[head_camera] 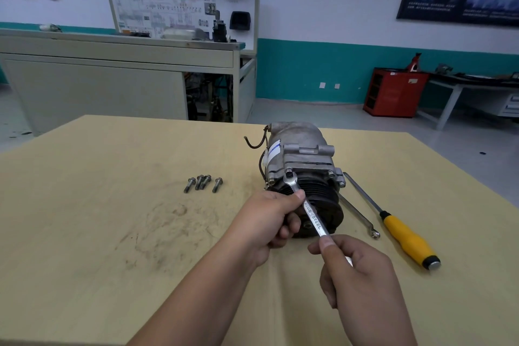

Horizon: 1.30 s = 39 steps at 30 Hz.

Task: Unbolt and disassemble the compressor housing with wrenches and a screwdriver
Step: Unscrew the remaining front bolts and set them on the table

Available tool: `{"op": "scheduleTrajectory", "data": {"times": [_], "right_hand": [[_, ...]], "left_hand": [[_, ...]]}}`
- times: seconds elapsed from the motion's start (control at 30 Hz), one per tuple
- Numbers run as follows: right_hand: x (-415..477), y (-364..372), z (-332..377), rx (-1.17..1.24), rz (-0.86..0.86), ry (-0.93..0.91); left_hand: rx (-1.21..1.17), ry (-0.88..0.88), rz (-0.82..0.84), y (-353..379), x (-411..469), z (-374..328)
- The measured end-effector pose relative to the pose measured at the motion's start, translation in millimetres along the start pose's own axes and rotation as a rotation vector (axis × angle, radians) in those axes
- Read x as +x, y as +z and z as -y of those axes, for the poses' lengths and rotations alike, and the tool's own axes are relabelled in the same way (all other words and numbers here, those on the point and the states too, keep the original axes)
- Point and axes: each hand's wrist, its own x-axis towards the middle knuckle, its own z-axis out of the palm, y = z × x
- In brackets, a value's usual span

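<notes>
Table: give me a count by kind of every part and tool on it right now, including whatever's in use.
Compressor: 1
Loose bolts: 4
Wrenches: 2
Screwdriver: 1
Total: 8

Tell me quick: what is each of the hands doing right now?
Left hand: closed on the compressor, thumb against the wrench.
Right hand: closed on the wrench, holding its lower end.
</notes>
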Motion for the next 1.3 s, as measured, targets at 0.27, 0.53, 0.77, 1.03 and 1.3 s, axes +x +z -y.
{"op": "scheduleTrajectory", "data": {"times": [0.27,0.53,0.77,1.03,1.3], "right_hand": [[-0.9,8.3,2.6,-0.015,-0.035,-0.040],[-0.7,6.6,-3.7,0.122,-0.026,-0.026],[7.4,5.6,-9.0,0.432,0.116,0.177],[16.8,-1.6,0.6,1.277,0.681,0.549],[11.4,1.5,9.2,1.295,0.503,0.480]], "left_hand": [[0.044,-0.054,0.028,-4.3,0.0,-3.2],[-0.124,-0.067,0.175,0.6,-6.0,9.8],[-0.166,-0.029,0.176,1.3,-5.1,13.3],[-0.276,-0.032,0.196,6.0,-7.1,14.0],[-0.391,-0.078,0.199,12.2,-8.4,15.1]]}}
